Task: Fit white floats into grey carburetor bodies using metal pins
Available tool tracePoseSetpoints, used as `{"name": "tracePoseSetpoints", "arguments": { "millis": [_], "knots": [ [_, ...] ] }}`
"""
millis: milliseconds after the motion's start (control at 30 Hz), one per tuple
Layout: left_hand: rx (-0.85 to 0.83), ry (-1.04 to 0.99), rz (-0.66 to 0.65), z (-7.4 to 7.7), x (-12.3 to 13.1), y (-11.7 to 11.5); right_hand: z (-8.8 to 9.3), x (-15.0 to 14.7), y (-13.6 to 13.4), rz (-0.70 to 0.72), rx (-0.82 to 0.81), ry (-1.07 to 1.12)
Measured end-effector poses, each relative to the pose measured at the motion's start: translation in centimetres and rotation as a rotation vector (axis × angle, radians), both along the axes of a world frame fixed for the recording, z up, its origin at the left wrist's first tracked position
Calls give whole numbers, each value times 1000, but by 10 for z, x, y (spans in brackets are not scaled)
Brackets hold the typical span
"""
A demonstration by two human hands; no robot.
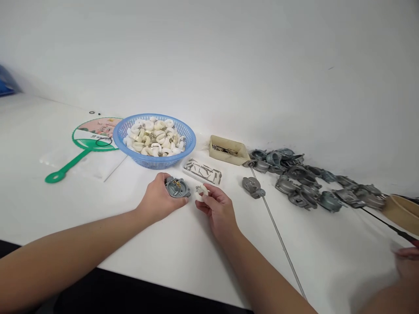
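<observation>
My left hand [157, 199] grips a round grey metal part [177, 187] with brass fittings, holding it just above the white table [98, 209]. My right hand [218, 208] pinches a small white plastic piece [201, 192] right beside that metal part. Both hands are near the table's front middle, just in front of a blue basket [154, 139] full of white plastic pieces.
A clear tray of small metal pins [202, 170] and a beige box [228, 150] lie behind my hands. Several grey metal castings [307, 183] spread to the right, with a thin rod [278, 233]. A green fan [88, 144] lies left. Another person's hand [407, 257] shows at right.
</observation>
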State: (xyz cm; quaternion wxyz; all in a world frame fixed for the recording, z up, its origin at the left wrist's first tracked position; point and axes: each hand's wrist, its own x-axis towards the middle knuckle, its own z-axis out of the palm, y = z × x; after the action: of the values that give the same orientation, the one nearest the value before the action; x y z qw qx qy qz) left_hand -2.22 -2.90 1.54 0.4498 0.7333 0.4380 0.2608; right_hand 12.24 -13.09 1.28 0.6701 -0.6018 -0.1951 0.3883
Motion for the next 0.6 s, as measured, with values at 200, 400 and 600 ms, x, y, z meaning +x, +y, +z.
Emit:
{"name": "tracePoseSetpoints", "arguments": {
  "millis": [200,400,600],
  "knots": [
    [48,-38,-85,-7,1,2,4,-7,-5,10,4,-69],
    [140,-10,-180,-9,5,1,4,-8,-5,54,9,-169],
    [194,88,-186,-7,3,3,1,-9,-1,113,61,-305]
  ]
}}
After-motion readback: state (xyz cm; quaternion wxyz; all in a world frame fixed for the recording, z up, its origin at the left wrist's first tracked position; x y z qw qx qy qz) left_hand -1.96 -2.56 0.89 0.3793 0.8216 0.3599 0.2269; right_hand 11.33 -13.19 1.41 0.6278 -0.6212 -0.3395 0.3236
